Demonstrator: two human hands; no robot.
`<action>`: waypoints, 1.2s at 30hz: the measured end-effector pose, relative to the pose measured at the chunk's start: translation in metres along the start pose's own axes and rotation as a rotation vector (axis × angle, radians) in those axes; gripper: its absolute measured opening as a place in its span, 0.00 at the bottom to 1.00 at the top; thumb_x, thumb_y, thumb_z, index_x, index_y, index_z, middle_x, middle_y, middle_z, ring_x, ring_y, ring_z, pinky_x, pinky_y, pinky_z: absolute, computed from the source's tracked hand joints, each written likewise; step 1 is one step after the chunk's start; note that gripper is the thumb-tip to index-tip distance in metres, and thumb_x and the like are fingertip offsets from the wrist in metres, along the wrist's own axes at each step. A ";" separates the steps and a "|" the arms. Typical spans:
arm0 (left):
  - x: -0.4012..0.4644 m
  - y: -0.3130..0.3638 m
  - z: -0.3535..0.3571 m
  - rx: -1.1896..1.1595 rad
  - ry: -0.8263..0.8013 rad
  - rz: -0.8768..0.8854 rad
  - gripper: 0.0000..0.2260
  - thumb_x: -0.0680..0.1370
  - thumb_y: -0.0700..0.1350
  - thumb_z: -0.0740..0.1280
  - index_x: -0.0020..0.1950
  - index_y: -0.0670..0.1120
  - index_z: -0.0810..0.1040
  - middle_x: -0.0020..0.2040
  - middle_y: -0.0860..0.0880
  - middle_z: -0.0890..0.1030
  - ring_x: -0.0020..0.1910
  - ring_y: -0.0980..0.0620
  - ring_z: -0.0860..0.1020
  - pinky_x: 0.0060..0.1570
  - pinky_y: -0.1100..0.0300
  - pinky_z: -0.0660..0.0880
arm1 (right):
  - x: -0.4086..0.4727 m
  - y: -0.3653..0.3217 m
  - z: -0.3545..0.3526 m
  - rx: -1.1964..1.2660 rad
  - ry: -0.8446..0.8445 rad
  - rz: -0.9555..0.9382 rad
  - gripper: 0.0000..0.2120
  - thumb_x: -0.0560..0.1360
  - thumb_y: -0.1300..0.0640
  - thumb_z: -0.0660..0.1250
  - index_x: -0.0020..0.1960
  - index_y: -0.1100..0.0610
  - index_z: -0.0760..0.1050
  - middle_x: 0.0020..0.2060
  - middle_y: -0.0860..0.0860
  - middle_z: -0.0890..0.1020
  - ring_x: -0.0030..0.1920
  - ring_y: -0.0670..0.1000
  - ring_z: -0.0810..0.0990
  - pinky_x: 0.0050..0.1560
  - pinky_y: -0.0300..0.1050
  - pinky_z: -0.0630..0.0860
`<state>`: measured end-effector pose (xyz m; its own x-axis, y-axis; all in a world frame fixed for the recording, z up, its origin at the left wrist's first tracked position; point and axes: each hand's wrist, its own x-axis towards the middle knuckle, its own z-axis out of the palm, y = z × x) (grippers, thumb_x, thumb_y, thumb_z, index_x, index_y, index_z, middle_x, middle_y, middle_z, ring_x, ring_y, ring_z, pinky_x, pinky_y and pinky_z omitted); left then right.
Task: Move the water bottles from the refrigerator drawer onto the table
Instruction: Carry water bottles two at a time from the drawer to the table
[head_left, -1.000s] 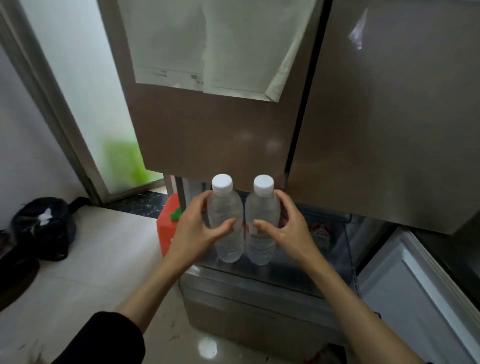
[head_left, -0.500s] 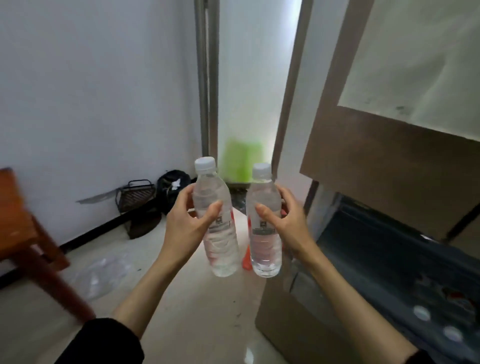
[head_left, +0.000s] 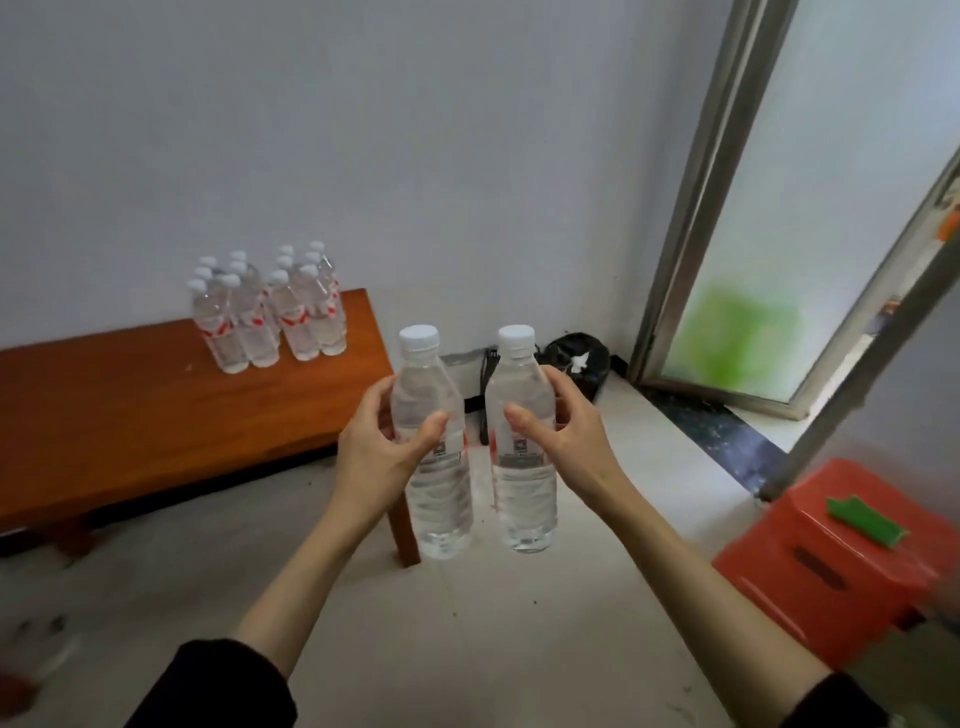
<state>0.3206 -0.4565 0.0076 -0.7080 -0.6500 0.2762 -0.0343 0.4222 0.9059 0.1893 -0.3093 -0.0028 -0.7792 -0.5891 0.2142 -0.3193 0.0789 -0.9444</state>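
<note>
I hold two clear water bottles with white caps upright in front of me, side by side and a little apart. My left hand (head_left: 384, 441) grips the left bottle (head_left: 439, 499) around its upper half. My right hand (head_left: 561, 436) grips the right bottle (head_left: 522, 499) the same way. To the left stands a low brown wooden table (head_left: 130, 415) against the white wall. Several water bottles with red labels (head_left: 270, 312) stand grouped at its far right end. The refrigerator drawer is out of view.
A black bag (head_left: 576, 361) lies on the floor in the corner beyond the bottles. A frosted glass door (head_left: 810, 234) stands at the right. An orange plastic stool (head_left: 841, 551) with a green piece on top sits at the lower right. Light tiled floor lies below my arms.
My view has swung left from the refrigerator to the wall and table. Both bottles stayed in my hands, lifted out of the drawer and carried along.
</note>
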 end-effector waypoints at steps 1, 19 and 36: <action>0.006 -0.009 -0.013 0.006 0.026 -0.019 0.31 0.63 0.63 0.68 0.63 0.53 0.71 0.56 0.54 0.79 0.55 0.56 0.78 0.55 0.53 0.76 | 0.010 -0.001 0.016 -0.008 -0.023 -0.004 0.33 0.65 0.41 0.72 0.65 0.53 0.69 0.57 0.49 0.78 0.56 0.47 0.78 0.56 0.46 0.76; 0.183 -0.145 -0.156 0.217 0.247 -0.294 0.32 0.69 0.50 0.73 0.69 0.48 0.65 0.66 0.49 0.73 0.58 0.56 0.72 0.54 0.60 0.71 | 0.232 0.031 0.235 -0.115 -0.398 -0.055 0.31 0.67 0.47 0.73 0.66 0.50 0.66 0.60 0.45 0.74 0.60 0.46 0.73 0.61 0.48 0.74; 0.342 -0.298 -0.266 0.297 0.181 -0.424 0.32 0.69 0.50 0.72 0.70 0.48 0.64 0.67 0.49 0.73 0.59 0.57 0.71 0.57 0.60 0.70 | 0.390 0.069 0.422 -0.244 -0.553 0.010 0.32 0.66 0.53 0.75 0.67 0.50 0.65 0.63 0.47 0.74 0.60 0.42 0.71 0.61 0.42 0.69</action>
<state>0.2765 -0.9727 -0.0820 -0.4574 -0.8891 -0.0189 -0.5063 0.2429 0.8274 0.0910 -0.8728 -0.0896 -0.4078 -0.9129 -0.0173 -0.4793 0.2302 -0.8469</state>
